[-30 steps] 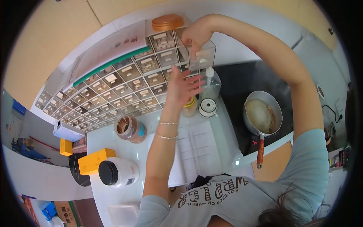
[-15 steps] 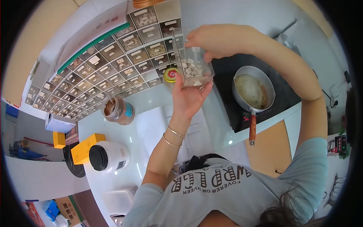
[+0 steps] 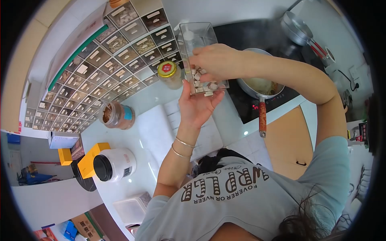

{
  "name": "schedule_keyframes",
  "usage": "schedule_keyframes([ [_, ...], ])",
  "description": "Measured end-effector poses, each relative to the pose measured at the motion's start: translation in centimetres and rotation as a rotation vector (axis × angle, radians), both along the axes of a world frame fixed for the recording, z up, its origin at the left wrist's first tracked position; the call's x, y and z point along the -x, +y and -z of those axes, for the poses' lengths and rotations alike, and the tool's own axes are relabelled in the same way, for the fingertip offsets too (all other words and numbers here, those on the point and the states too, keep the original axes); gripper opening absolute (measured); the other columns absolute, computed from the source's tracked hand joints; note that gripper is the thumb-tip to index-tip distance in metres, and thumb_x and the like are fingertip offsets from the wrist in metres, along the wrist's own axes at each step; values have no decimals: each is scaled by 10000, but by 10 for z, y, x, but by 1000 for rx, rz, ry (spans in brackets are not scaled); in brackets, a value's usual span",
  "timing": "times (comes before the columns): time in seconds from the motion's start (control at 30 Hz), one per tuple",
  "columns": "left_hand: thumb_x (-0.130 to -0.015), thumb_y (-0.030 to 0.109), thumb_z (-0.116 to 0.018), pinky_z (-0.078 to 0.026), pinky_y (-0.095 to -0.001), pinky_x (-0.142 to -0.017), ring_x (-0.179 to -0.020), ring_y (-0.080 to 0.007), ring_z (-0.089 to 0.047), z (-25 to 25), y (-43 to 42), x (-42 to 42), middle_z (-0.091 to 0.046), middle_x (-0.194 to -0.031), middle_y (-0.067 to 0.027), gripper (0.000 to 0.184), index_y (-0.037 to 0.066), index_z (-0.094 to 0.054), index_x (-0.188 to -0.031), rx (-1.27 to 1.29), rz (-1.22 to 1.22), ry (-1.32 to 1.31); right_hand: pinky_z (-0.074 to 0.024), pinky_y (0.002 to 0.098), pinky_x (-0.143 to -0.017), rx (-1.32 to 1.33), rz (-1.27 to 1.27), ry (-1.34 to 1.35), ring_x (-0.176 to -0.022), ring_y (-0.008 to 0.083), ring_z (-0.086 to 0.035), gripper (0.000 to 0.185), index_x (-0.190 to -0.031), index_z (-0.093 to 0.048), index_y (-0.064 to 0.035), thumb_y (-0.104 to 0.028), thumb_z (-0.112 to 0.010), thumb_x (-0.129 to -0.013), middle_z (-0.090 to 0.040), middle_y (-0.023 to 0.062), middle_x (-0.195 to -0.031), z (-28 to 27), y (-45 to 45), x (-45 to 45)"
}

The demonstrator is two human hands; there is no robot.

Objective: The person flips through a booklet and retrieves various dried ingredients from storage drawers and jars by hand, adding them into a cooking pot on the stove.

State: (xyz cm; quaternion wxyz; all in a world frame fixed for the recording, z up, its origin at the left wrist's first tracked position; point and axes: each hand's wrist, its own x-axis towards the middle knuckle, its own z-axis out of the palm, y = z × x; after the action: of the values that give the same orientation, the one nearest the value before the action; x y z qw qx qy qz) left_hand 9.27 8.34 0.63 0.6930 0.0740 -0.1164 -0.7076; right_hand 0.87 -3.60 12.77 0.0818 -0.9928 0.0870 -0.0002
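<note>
My left hand (image 3: 197, 106) supports a clear plastic drawer (image 3: 203, 31) from below at its near end, with the thumb and fingers against the sides. The drawer is tilted, and small pale cubes (image 3: 198, 83) lie gathered toward that end. My right hand (image 3: 217, 60) is inside the drawer, fingers curled down at the cubes; whatever lies between the fingertips is hidden. A glass jar with a gold lid (image 3: 167, 70) stands just left of the drawer. Right of it, partly behind my right forearm, a saucepan (image 3: 263, 93) of cloudy liquid sits on the black cooktop (image 3: 238, 108).
Labelled small drawers (image 3: 102, 76) fill the rack at the left. An open jar of brown pieces (image 3: 120, 116), a white tub with black lid (image 3: 124, 164), yellow boxes (image 3: 94, 156) and papers (image 3: 159, 132) lie on the counter. Another pan (image 3: 295, 30) stands at the back right.
My right hand has moved down and deeper into the drawer, to the cubes. The drawer is tipped more toward me. The view has shifted, showing more of the back right pan.
</note>
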Motion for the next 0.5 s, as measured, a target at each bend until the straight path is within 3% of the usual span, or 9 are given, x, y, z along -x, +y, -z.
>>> schedule_keyframes([
  [0.17,-903,558,-364,-468,-422,-896,-1065,-355,-533,4,-4,9,-515,-1204,-146,596,112,-404,-1295,-4,2,-17,-506,396,-676,12,-47,-39,-835,291,-606,270,-930,-607,-71,-155,-668,-680,-596,103,-880,9,-12,11],
  [0.23,-882,560,-419,-471,-440,-901,-1112,-391,-492,6,-7,8,-447,-1297,-145,632,114,-369,-1327,26,35,-15,-509,385,-687,95,-87,-150,-868,267,-596,268,-933,-620,-91,-148,-666,-676,-573,81,-913,12,-15,18],
  [0.33,-883,557,-419,-470,-446,-903,-1124,-397,-482,5,-12,10,-446,-1297,-145,635,113,-362,-1334,16,46,1,-508,358,-692,200,-93,-212,-870,237,-584,315,-972,-600,-96,-113,-686,-670,-549,42,-919,14,-16,21],
  [0.5,-886,556,-413,-473,-448,-901,-1139,-395,-473,4,-14,11,-443,-1301,-143,632,114,-360,-1335,-22,73,-27,-503,364,-700,121,-104,-131,-888,231,-576,295,-954,-619,-110,-163,-687,-672,-548,39,-907,10,-26,27],
])
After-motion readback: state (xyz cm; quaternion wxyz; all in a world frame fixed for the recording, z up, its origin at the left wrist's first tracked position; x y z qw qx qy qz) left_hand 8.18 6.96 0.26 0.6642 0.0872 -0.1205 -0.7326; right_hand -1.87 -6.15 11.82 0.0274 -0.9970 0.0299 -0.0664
